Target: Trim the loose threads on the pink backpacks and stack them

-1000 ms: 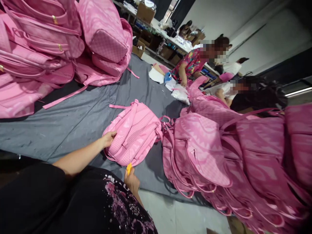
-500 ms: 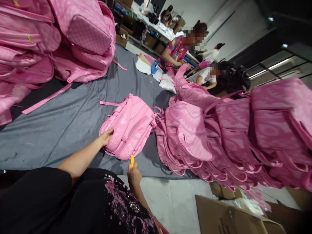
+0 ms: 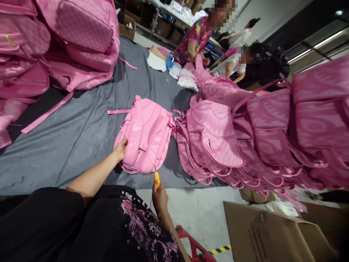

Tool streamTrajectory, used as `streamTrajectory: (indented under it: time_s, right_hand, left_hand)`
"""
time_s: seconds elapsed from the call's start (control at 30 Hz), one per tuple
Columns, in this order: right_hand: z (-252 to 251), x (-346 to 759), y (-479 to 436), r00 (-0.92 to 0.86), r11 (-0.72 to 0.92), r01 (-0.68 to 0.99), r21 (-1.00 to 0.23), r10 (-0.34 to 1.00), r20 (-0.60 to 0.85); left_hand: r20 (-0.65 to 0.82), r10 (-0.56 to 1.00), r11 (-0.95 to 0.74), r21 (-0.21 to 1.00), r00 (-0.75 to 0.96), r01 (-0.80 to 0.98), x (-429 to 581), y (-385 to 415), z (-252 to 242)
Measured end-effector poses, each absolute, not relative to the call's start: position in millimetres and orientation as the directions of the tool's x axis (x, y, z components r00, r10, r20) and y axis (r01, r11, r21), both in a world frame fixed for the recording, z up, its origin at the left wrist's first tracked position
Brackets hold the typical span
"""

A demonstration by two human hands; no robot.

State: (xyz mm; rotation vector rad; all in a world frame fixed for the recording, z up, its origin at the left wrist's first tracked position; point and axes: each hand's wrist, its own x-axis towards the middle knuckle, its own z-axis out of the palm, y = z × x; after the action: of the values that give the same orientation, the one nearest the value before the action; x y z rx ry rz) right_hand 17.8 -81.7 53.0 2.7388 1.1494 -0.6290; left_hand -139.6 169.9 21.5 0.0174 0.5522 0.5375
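Observation:
A pink backpack (image 3: pixel 148 134) lies on the grey cloth with its perforated back panel and straps facing up. My left hand (image 3: pixel 120 150) grips its left edge, fingers on the side and strap. In my right hand (image 3: pixel 160 198), closed around it, is a small yellow-handled tool (image 3: pixel 156 179) with a thin metal tip. The tip points at the backpack's near right edge; I cannot tell whether it touches. A loose strap (image 3: pixel 118 111) sticks out from the far left of the backpack.
Pink backpacks are piled at the right (image 3: pixel 215 134) and the far left (image 3: pixel 84 29). A grey cloth (image 3: pixel 81 134) covers the table. A cardboard box (image 3: pixel 261 233) and a red stool (image 3: pixel 191 243) stand below its edge. Co-workers (image 3: pixel 193 40) are across the table.
The backpack has turned slightly, with its back panel facing me more. My right hand has moved right with the yellow tool, whose metal tip now shows. My left hand keeps its grip.

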Motion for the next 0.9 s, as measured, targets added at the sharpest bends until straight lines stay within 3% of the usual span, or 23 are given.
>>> streamTrajectory:
  time_s: [0.27,0.47,0.67,0.9]
  right_hand:
    - [71.0,16.6,-94.8,0.624,-0.739,0.66,-0.136,0.639,-0.45]
    - [74.2,-8.4,-168.6,0.579,-0.749,0.624,-0.223,0.634,-0.512]
    - [70.5,-21.9,-126.3,0.406,-0.588,0.796,-0.144,0.694,-0.595]
    - [65.7,-19.0,-103.3,0.335,-0.484,0.868,-0.11,0.736,-0.588]
  left_hand:
    - [-0.53,0.537,0.838,0.247,0.656,-0.487,-129.9,171.9,26.1]
    - [-0.538,0.533,0.836,0.214,0.653,-0.505,-124.3,176.9,21.9]
    - [-0.588,0.511,0.846,0.214,0.627,-0.489,-119.3,171.9,21.5]
    - [-0.623,0.488,0.843,0.155,0.611,-0.515,-120.8,171.9,35.3]
